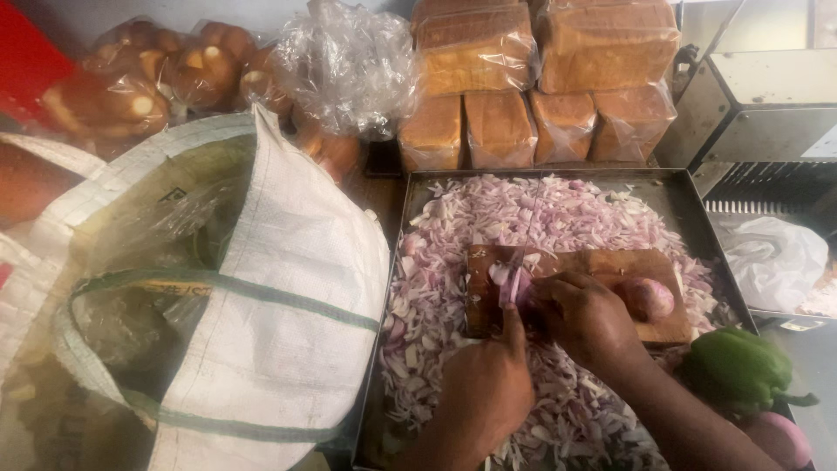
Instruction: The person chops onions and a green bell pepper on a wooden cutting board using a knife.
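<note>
While chopped onion point(558, 209) crowds the tray point(689, 196), left hand point(488, 388) grips knife point(514, 283), right hand point(584, 318) pins onion.

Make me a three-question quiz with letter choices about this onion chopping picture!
1. Where does the wooden cutting board lie?
A. in the metal tray on chopped onion
B. inside the white sack
C. on the bread

2. What colour is the pepper?
A. red
B. green
C. yellow

3. What state is the onion on the board's right end in?
A. diced
B. peeled, uncut
C. burnt

Answers: 1 A, onion pieces surround the board inside the tray. 2 B, it is green, beside the tray. 3 B, it looks smooth and unsliced.
</note>
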